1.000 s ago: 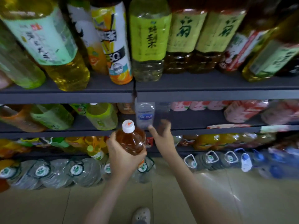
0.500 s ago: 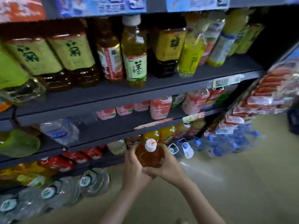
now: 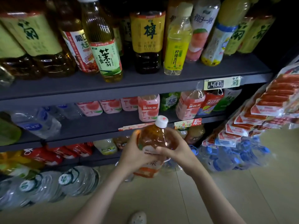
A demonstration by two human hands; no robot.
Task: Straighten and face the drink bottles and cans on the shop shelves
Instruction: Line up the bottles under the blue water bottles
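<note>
I hold an amber tea bottle with a white cap, upright, in front of the lower shelves. My left hand wraps its left side and my right hand grips its right side. Behind it, the middle shelf carries pink peach-drink bottles and clear water bottles. The upper shelf holds tall tea bottles, among them a green-labelled one standing forward of the row and a yellow lemon soda.
A price tag reads 4.00 on the upper shelf edge. Large water jugs lie on the floor at left. Shrink-wrapped packs of blue-capped water and red-white packets stack at right. My shoe shows on the tiled floor.
My view has swung right along the shelves. My right hand, free a second ago, now grips the amber bottle together with my left hand.
</note>
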